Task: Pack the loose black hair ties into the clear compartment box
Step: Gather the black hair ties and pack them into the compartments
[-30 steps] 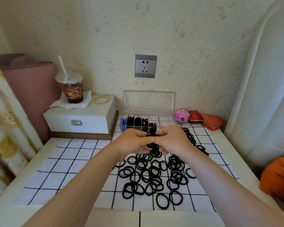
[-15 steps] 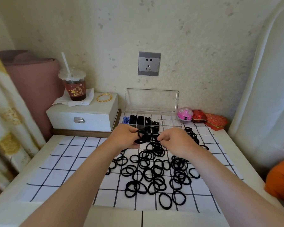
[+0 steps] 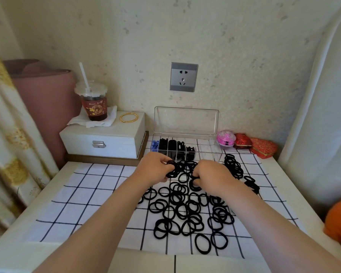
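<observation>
Checked cloth (image 3: 83, 196): loose hair ties (image 3: 185, 207) heaped centre; clear compartment box (image 3: 205, 149) at 12 o'clock, part filled; left hand (image 3: 154, 168) grips bunch, right hand (image 3: 213, 176) pinches more. Probably light, soft, stretchy, tangle-prone: pinch band anywhere.

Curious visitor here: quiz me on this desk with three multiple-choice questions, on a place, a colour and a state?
1. Where does the gold bangle lie? A) round the straw B) on the white case C) on the checked cloth
2. What colour are the bits in the clear box's leftmost compartment? A) red B) green C) blue
3. How is the clear box's lid? A) open, upright B) shut C) taken off

Answers: 1 B, it rests on the case's top; 2 C, blue shows there; 3 A, it stands raised.
</observation>
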Demonstrator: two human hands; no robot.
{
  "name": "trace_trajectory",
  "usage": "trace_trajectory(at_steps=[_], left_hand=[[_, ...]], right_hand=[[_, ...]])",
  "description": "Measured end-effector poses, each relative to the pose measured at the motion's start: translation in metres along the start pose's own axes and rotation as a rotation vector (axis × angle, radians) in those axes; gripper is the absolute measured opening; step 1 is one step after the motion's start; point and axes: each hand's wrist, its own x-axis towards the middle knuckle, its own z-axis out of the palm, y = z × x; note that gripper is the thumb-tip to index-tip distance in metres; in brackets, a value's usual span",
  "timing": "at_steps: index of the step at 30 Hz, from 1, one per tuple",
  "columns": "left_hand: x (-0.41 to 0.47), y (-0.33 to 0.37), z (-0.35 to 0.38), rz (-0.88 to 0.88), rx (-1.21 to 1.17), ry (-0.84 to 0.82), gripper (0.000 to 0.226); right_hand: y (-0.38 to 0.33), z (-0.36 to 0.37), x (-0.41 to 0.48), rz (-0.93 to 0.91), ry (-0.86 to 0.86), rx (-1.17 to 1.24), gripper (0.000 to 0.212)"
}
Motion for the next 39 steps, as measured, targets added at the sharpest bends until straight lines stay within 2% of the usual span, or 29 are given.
trace_trajectory(at_steps=[3, 8, 10, 12, 16, 19, 22, 25, 28, 32, 35, 39], left_hand=[[0.000, -0.001, 0.001, -0.007, -0.024, 0.028, 0.025], [0.002, -0.001, 0.006, 0.005, -0.096, 0.087, 0.025], [0.003, 0.000, 0.010, -0.015, -0.171, 0.106, 0.024], [0.000, 0.002, 0.015, -0.053, -0.281, 0.073, 0.023], [-0.005, 0.009, 0.024, -0.106, -0.497, -0.085, 0.020], [-0.007, 0.014, 0.024, -0.123, -0.625, -0.178, 0.018], [-0.006, 0.015, 0.022, -0.141, -0.671, -0.207, 0.021], [-0.006, 0.017, 0.021, -0.169, -0.735, -0.242, 0.034], [-0.007, 0.018, 0.021, -0.111, -0.678, -0.318, 0.033], [-0.006, 0.014, 0.019, -0.066, -0.589, -0.329, 0.026], [-0.007, 0.015, 0.015, -0.082, -0.623, -0.383, 0.026], [-0.008, 0.016, 0.012, -0.079, -0.640, -0.398, 0.025]], right_hand=[[0.009, -0.005, -0.002, 0.025, 0.014, 0.192, 0.032], [0.014, -0.021, -0.011, 0.107, 0.010, 0.809, 0.009], [0.010, -0.028, -0.016, 0.118, -0.052, 1.090, 0.012], [0.005, -0.032, -0.019, 0.098, -0.078, 1.239, 0.016], [-0.005, -0.034, -0.017, 0.106, -0.008, 1.327, 0.014], [-0.007, -0.033, -0.016, 0.112, -0.060, 1.375, 0.014], [-0.006, -0.032, -0.014, 0.171, -0.029, 1.321, 0.012], [-0.006, -0.032, -0.013, 0.228, 0.023, 1.241, 0.013], [-0.007, -0.032, -0.013, 0.251, 0.088, 1.163, 0.014], [-0.003, -0.030, -0.013, 0.277, 0.118, 1.062, 0.026], [0.005, -0.029, -0.014, 0.255, -0.010, 1.149, 0.033], [0.014, -0.034, -0.018, 0.164, -0.274, 1.445, 0.022]])
